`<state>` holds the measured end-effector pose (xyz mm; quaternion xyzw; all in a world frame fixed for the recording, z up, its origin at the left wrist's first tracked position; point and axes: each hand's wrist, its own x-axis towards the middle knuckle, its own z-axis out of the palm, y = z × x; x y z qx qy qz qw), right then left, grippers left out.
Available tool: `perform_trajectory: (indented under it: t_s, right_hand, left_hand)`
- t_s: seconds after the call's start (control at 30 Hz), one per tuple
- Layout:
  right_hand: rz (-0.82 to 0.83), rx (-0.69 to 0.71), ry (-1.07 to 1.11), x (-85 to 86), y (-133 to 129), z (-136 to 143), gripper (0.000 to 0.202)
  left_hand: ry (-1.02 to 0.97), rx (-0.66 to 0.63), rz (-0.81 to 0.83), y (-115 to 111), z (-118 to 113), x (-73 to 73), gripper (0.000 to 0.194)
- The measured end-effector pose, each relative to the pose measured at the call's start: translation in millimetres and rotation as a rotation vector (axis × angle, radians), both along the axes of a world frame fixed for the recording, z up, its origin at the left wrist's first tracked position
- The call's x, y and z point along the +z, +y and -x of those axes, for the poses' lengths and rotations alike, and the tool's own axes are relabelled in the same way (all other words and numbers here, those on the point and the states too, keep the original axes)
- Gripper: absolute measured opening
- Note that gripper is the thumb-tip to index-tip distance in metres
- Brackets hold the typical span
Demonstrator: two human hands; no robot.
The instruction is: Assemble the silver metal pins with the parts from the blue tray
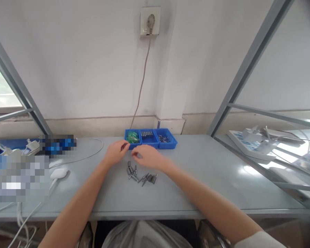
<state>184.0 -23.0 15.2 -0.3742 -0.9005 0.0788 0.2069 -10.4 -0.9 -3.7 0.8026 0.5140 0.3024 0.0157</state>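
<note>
My left hand (116,152) is at the front left of the blue bins, fingers pinched together at the near edge of the left bin (126,137). What it holds, if anything, is too small to tell. Just to its right, slightly blurred, my right hand (149,156) has its thumb and forefinger curled into a pinch; no object can be made out there. Below the hands lie two loose groups of small metal pins with thicker grey sleeves, one on the left (131,171) and one on the right (149,178).
The left bin holds green plastic packets (132,137), the middle one rows of small metal parts (146,134), the right one loose metal pins (163,138). White cables and an adapter (59,173) lie left on the grey table (206,175). Metal frame posts (245,72) flank it.
</note>
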Motion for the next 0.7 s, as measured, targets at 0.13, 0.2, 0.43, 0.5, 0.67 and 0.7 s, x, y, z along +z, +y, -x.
perform_trajectory:
  t_s: [0.13,0.2,0.43,0.5,0.67,0.7]
  right_hand:
    - [0.09,0.091,0.0,-20.4,-14,5,0.031]
    - [0.114,0.044,0.012,-24.9,-12,4,0.028]
    - [0.165,0.132,-0.101,-24.7,-2,-11,0.019]
    - [0.147,0.116,-0.158,-23.2,-1,-12,0.014]
    - [0.16,0.164,-0.189,-19.6,-1,-14,0.017]
    - [0.168,0.176,-0.209,-19.0,-1,-14,0.017]
  left_hand:
    - [0.015,0.018,-0.01,1,0,-2.2,0.032]
    - [0.021,0.014,-0.01,2,0,-3.2,0.031]
    - [0.043,-0.001,0.068,3,-2,-5.7,0.029]
    - [0.043,0.002,0.075,2,-2,-5.8,0.029]
    - [0.029,0.009,0.092,2,-1,-3.9,0.031]
    - [0.026,0.009,0.097,2,-2,-3.6,0.031]
